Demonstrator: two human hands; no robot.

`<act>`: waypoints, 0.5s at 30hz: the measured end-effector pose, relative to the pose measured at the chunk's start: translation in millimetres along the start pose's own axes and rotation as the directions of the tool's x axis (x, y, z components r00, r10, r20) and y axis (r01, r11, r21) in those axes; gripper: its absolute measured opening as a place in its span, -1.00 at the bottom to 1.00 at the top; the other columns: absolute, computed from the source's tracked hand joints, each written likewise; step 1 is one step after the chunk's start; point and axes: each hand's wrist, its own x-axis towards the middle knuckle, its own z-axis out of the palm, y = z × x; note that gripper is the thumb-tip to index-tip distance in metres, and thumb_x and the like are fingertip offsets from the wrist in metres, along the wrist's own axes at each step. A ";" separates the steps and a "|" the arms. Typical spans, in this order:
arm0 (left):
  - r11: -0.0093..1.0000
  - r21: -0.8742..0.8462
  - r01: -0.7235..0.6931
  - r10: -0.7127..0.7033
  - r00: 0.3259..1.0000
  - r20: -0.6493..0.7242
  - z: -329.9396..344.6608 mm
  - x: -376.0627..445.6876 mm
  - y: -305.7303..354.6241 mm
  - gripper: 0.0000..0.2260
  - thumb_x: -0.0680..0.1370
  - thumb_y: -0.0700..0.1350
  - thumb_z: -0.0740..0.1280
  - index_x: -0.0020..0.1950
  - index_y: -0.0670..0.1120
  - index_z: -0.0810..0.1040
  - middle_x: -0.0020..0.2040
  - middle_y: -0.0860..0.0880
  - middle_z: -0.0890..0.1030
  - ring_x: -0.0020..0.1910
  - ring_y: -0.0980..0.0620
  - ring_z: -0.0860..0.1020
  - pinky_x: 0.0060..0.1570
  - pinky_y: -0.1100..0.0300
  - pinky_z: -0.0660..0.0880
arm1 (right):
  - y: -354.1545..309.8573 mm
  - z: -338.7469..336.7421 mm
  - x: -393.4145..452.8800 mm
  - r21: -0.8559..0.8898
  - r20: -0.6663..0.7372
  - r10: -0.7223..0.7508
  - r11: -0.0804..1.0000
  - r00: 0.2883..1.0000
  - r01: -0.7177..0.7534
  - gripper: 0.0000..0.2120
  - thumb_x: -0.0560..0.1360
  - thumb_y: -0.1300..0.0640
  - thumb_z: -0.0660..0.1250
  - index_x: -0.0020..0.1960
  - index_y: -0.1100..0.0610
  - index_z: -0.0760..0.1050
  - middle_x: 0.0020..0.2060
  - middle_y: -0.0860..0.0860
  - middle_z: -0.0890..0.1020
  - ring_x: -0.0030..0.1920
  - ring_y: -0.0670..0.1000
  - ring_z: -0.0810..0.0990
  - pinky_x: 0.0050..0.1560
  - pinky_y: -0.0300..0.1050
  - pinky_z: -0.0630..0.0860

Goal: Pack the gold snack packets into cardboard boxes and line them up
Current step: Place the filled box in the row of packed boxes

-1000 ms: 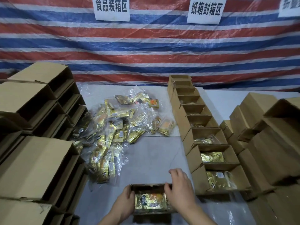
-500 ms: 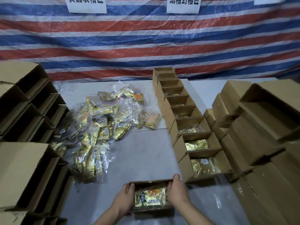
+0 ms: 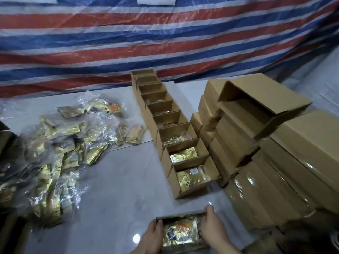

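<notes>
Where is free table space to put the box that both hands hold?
Bare table lies between the packet pile and the box row, also just before the nearest row box. Right is crowded with stacked cartons.

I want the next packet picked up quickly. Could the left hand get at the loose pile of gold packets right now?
Probably not at once: the left hand grips the box together with the right hand. Once it lets go, bare table leaves the way to the pile free.

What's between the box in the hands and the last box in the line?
Only bare grey table, the head view shows, between the held box and the nearest lined-up box.
</notes>
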 end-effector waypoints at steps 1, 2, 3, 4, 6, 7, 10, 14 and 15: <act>1.000 -0.020 0.005 -0.005 0.999 0.037 9.3 3.4 8.1 -0.56 0.68 0.10 0.01 0.52 -0.02 0.23 0.49 -0.13 0.35 0.45 -0.07 0.34 0.34 0.24 0.24 | 8.1 -8.7 5.5 -0.005 -0.002 0.019 1.000 1.000 -0.019 -0.93 0.59 0.26 0.09 0.02 0.11 0.27 -0.26 0.01 0.51 -0.24 0.10 0.51 -0.27 -0.05 0.38; 0.998 -0.051 0.024 -0.020 0.998 0.066 17.5 6.8 15.7 -0.56 0.67 0.11 0.02 0.52 -0.02 0.25 0.44 -0.16 0.42 0.38 -0.09 0.43 0.31 0.22 0.32 | 14.8 -16.8 12.0 -0.017 -0.004 0.035 0.999 0.999 -0.036 -0.91 0.59 0.26 0.09 0.05 0.11 0.28 -0.28 -0.01 0.49 -0.28 0.05 0.48 -0.32 -0.09 0.35; 0.995 -0.082 0.049 -0.041 0.994 0.101 24.7 10.2 23.6 -0.56 0.67 0.12 0.02 0.49 -0.02 0.28 0.36 -0.18 0.49 0.27 -0.11 0.52 0.25 0.18 0.41 | 20.0 -24.7 19.4 -0.028 -0.006 0.050 0.998 0.999 -0.050 -0.89 0.59 0.26 0.10 0.09 0.12 0.30 -0.29 -0.03 0.47 -0.32 0.00 0.45 -0.38 -0.12 0.33; 0.986 -0.141 0.085 -0.065 0.988 0.142 30.7 13.1 31.2 -0.58 0.66 0.14 0.03 0.46 -0.02 0.31 0.28 -0.19 0.54 0.12 -0.13 0.58 0.17 0.12 0.50 | 24.1 -32.2 27.4 -0.026 -0.007 0.060 0.998 0.998 -0.060 -0.85 0.59 0.26 0.11 0.14 0.12 0.33 -0.29 -0.04 0.46 -0.33 -0.04 0.43 -0.42 -0.17 0.31; 0.930 -0.313 0.192 -0.110 0.959 0.261 37.6 15.9 46.7 -0.60 0.65 0.16 0.06 0.39 -0.01 0.33 0.18 -0.20 0.56 -0.11 -0.15 0.59 0.05 -0.12 0.60 | 29.6 -45.4 43.6 0.002 0.001 0.076 0.997 0.997 -0.076 -0.81 0.60 0.24 0.12 0.19 0.10 0.37 -0.18 0.04 0.57 -0.24 0.04 0.51 -0.31 -0.14 0.36; 0.897 -0.370 0.241 -0.125 0.942 0.310 39.3 17.1 53.1 -0.61 0.64 0.17 0.08 0.38 0.00 0.33 0.15 -0.19 0.55 -0.13 -0.16 0.58 0.02 -0.18 0.60 | 31.3 -51.2 51.5 0.012 0.004 0.078 0.997 0.997 -0.078 -0.82 0.60 0.23 0.13 0.17 0.10 0.38 -0.08 0.11 0.61 -0.14 0.10 0.56 -0.23 -0.13 0.38; 0.847 -0.426 0.318 -0.152 0.913 0.380 46.2 20.8 67.7 -0.61 0.63 0.19 0.09 0.38 0.05 0.32 0.16 -0.16 0.57 0.04 -0.22 0.60 0.08 -0.22 0.57 | 33.4 -64.1 71.9 0.039 0.002 0.082 0.996 0.997 -0.082 -0.87 0.61 0.21 0.14 0.13 0.09 0.40 0.05 0.15 0.62 0.06 0.17 0.61 -0.05 -0.10 0.47; 0.795 -0.490 0.357 -0.153 0.900 0.408 56.8 24.4 83.9 -0.66 0.65 0.15 0.10 0.39 0.10 0.31 0.21 -0.08 0.60 0.11 -0.17 0.63 0.02 -0.13 0.61 | 33.8 -74.4 93.9 0.083 0.012 0.108 0.991 0.994 -0.109 -0.63 0.62 0.19 0.15 0.42 0.18 0.33 0.21 0.17 0.59 0.19 0.16 0.58 0.05 -0.10 0.47; 0.789 -0.503 0.354 -0.146 0.902 0.406 59.0 25.9 87.3 -0.69 0.65 0.14 0.10 0.38 0.13 0.29 0.18 -0.06 0.63 0.06 -0.15 0.65 -0.01 -0.11 0.62 | 33.7 -77.0 98.2 0.088 0.021 0.114 0.989 0.993 -0.115 -0.60 0.62 0.18 0.15 0.45 0.18 0.31 0.23 0.17 0.58 0.20 0.17 0.58 0.10 -0.05 0.49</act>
